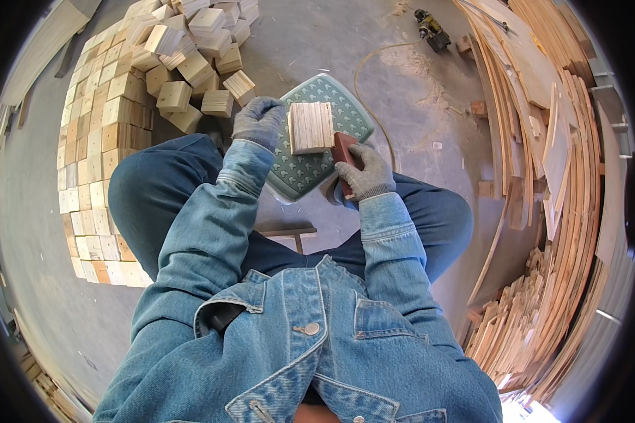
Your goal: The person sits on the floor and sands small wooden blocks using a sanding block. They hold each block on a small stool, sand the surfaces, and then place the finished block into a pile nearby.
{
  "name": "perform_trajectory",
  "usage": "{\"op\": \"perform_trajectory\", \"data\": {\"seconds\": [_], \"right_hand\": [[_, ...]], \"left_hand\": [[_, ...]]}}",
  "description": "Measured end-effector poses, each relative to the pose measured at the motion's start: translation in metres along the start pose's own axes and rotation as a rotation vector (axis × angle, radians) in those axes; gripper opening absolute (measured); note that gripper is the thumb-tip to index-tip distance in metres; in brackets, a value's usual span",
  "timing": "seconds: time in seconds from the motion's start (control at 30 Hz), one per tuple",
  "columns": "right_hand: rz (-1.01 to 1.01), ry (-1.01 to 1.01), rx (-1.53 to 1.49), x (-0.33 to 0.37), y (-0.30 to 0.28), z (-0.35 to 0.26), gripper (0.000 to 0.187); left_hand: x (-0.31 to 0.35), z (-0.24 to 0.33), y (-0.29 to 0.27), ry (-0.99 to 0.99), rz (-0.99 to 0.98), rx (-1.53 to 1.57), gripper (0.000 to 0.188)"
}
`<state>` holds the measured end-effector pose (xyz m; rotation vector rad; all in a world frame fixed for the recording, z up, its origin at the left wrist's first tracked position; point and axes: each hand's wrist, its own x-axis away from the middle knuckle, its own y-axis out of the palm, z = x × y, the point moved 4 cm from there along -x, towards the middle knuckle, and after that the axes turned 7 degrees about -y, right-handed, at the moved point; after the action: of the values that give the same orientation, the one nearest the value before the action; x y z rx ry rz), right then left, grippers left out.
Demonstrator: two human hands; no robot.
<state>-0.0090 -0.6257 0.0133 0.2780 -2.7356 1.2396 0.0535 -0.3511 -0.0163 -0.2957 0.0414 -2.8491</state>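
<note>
Denim-clad forearms (206,204) reach forward, converging toward a green, patterned plastic stool (305,173). On it sits a squarish, pale wooden block (310,128) with striped grain. Just left of that, the left hand (259,121), in gray knit, curls into a loose fist; the right hand (368,173), gloved alike, clasps a smaller, flat, reddish-brown pad (343,151) at the block's right edge.

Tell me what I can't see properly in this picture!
In the head view:
Wooden block: its underside is hidden, facing the green surface.
Left hand: its palm is hidden because it's curled up.
Reddish-brown block: partly covered by the right hand.
Power tool: too small for fine details.
Pale boards, upper left: cut off by the dark round rim.
</note>
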Motion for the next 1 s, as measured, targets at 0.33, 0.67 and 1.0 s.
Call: {"op": "perform_trajectory", "data": {"seconds": [0.33, 0.67, 1.0], "right_hand": [[-0.01, 0.015, -0.018, 0.0, 0.003, 0.002, 0.065], [0.001, 0.009, -0.013, 0.0, 0.002, 0.004, 0.065], [0.001, 0.027, -0.02, 0.001, 0.001, 0.001, 0.065]], "left_hand": [[-0.04, -0.013, -0.052, -0.06, 0.213, 0.117, 0.057], [-0.043, -0.019, -0.062, -0.113, 0.161, -0.118, 0.051], [-0.031, -0.013, -0.046, -0.107, 0.137, 0.27, 0.046]]}}
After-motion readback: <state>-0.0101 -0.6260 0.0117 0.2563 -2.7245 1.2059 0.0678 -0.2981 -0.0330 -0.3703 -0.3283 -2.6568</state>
